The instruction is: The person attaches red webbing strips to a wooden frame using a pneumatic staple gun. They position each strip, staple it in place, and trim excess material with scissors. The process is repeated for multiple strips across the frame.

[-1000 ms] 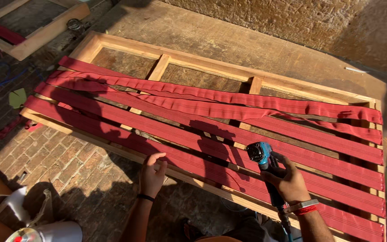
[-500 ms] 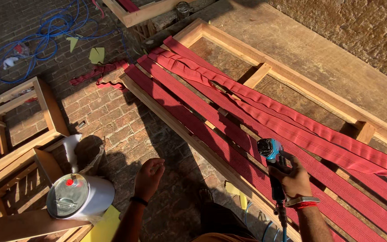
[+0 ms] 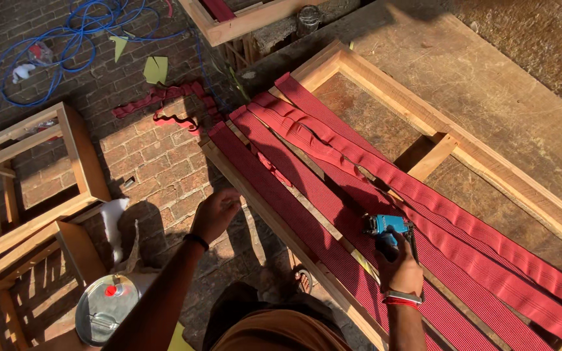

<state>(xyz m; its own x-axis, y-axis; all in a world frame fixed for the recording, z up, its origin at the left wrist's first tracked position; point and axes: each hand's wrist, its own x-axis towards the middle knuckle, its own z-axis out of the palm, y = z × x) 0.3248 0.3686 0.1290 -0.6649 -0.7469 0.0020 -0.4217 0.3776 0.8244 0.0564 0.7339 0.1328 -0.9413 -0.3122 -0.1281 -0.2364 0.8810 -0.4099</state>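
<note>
I hold a blue power tool [image 3: 388,229] in my right hand [image 3: 399,266]. My fingers are wrapped tight around its handle. The tool sits at about four o'clock in my view, and its nose touches a red strap.

The red straps [image 3: 333,162] lie side by side across a big wooden frame [image 3: 489,170]. They run from about twelve o'clock down to five o'clock. The frame rests on a rough wooden board [image 3: 489,78].

My right wrist has a red and white band [image 3: 402,299] on it.

My left hand [image 3: 214,213] is near the middle, a bit toward eight o'clock. It is just beside the near edge of the frame. The fingers are curled in loosely, and I cannot tell if they hold anything. A dark band [image 3: 196,241] goes around that wrist.

Under my left hand is a brick floor [image 3: 157,162]. A loose piece of red strap [image 3: 164,104] lies on the bricks at eleven o'clock. A blue cable [image 3: 66,45] is coiled far out at ten o'clock.

At nine o'clock stand smaller wooden frames [image 3: 40,195]. At seven o'clock is a round metal tin [image 3: 105,315] with a red spot on its lid.
</note>
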